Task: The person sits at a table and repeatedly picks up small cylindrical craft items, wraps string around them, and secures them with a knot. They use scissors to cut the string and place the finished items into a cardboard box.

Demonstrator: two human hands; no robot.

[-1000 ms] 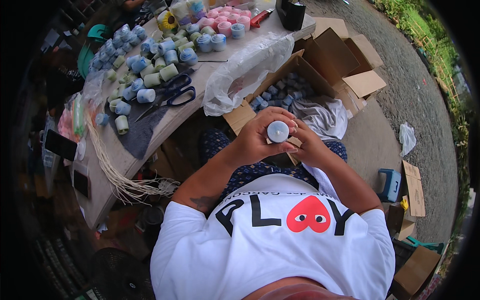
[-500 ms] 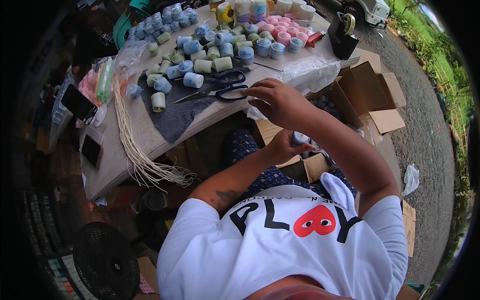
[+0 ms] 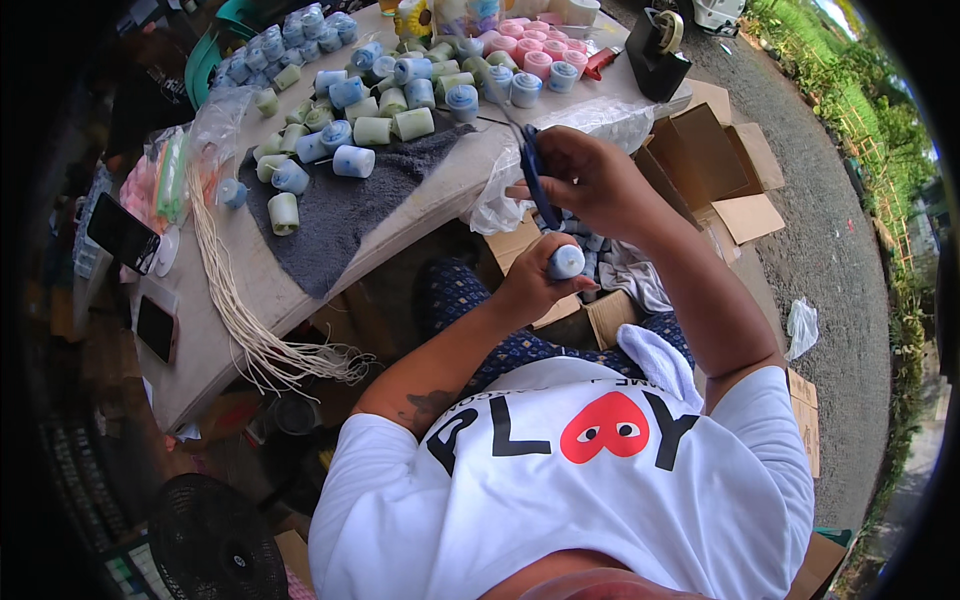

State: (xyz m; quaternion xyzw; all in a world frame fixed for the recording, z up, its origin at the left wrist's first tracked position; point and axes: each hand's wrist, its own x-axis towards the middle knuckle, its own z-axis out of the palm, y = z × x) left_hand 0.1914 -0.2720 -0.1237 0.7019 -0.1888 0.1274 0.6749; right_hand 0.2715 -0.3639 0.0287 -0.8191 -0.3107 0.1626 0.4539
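Observation:
Above my lap, my left hand (image 3: 532, 284) is closed round a small pale blue-and-white candle (image 3: 566, 262), its round end facing up. My right hand (image 3: 590, 185) grips a pair of scissors (image 3: 541, 178) by the dark blue handles, with the blades pointing up and away toward the table. A gap separates the scissors from the candle in my left hand. On the table, several green and blue candles (image 3: 373, 131) lie or stand on and around a dark grey cloth (image 3: 330, 225).
Pink candles (image 3: 537, 64) and a black tape dispenser (image 3: 657, 55) stand at the table's far right. Long white wicks (image 3: 230, 280) hang over the near edge, beside two phones (image 3: 124, 233). Open cardboard boxes (image 3: 705, 150) sit to the right; a fan (image 3: 215, 540) stands lower left.
My right hand has picked the scissors up off the cloth and raised them. My left hand has tilted the candle more into sight. The whole view has shifted slightly.

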